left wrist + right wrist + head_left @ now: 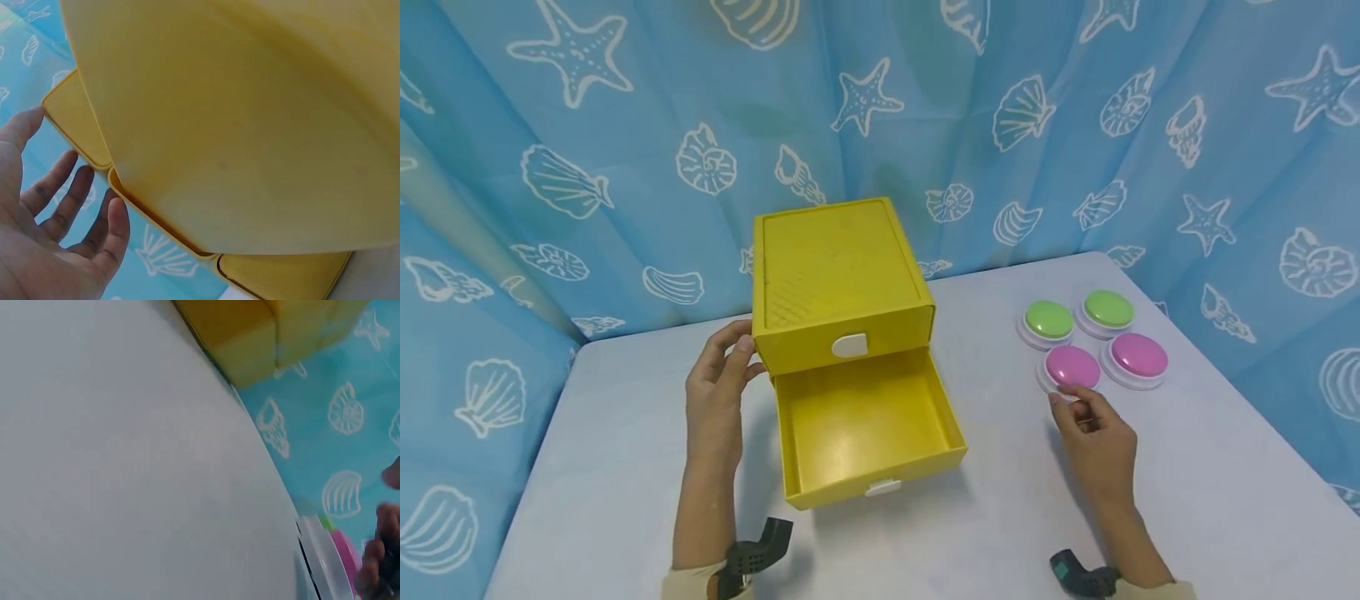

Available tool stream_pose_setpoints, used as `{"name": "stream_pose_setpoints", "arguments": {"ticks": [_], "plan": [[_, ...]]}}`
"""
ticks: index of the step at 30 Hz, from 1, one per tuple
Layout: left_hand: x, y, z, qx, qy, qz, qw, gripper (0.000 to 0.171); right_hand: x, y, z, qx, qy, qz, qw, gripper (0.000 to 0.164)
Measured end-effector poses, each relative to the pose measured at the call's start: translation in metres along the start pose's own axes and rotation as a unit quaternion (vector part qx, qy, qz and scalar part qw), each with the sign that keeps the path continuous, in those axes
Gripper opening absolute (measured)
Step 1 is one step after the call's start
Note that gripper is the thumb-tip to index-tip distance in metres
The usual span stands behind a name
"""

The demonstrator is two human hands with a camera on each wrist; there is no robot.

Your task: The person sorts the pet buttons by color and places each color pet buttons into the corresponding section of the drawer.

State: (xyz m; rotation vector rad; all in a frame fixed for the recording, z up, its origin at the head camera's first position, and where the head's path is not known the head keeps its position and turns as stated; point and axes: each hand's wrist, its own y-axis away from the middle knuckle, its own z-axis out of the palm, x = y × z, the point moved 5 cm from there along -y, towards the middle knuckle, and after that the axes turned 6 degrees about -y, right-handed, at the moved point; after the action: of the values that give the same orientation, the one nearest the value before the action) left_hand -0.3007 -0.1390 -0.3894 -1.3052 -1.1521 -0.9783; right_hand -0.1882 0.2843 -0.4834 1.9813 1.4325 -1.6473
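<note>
A yellow two-drawer box (842,258) stands on the table, its lower drawer (865,417) pulled out and with nothing in it. The upper drawer is closed. My left hand (722,375) is at the box's left side, fingertips right at its edge. In the left wrist view those fingers (69,194) are spread and loosely bent along the yellow edge. To the right, my right hand (1097,442) hovers with loosely curled fingers at the front rim of a pink-domed push light (1072,367). Only some of its fingers (378,556) show in the right wrist view.
Another pink push light (1139,356) and two green ones, a left one (1048,320) and a right one (1108,309), sit beside it on white bases. A white-covered table (625,450) lies beneath. Blue shell-patterned curtains (865,150) hang behind and on both sides.
</note>
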Motion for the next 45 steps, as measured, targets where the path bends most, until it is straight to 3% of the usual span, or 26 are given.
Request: {"name": "stream_pose_setpoints", "arguments": {"ticks": [2,9,17,23,35,45], "plan": [[-0.001,0.0,-0.001,-0.001,0.001,-0.001,1.0,0.036,0.015,-0.01,-0.004,0.0,0.048,0.015,0.999,0.033],[-0.006,0.003,0.003,-0.018,0.01,-0.02,0.9996,0.037,0.048,-0.026,-0.01,-0.062,0.161,0.071,0.982,0.071],[-0.007,0.003,0.003,-0.008,0.004,-0.015,0.9998,0.037,0.058,-0.034,-0.011,-0.098,0.17,0.079,0.977,0.094],[-0.007,0.003,0.006,-0.007,-0.006,-0.017,0.9998,0.038,0.06,-0.036,-0.013,-0.1,0.172,0.108,0.974,0.099],[-0.008,0.003,0.002,-0.007,0.003,-0.006,1.0,0.036,0.02,-0.015,-0.007,-0.05,0.105,0.137,0.984,0.086],[-0.001,-0.003,-0.002,0.002,-0.003,0.004,1.0,0.036,-0.028,0.007,0.015,-0.001,0.029,0.038,0.999,0.074]]}}
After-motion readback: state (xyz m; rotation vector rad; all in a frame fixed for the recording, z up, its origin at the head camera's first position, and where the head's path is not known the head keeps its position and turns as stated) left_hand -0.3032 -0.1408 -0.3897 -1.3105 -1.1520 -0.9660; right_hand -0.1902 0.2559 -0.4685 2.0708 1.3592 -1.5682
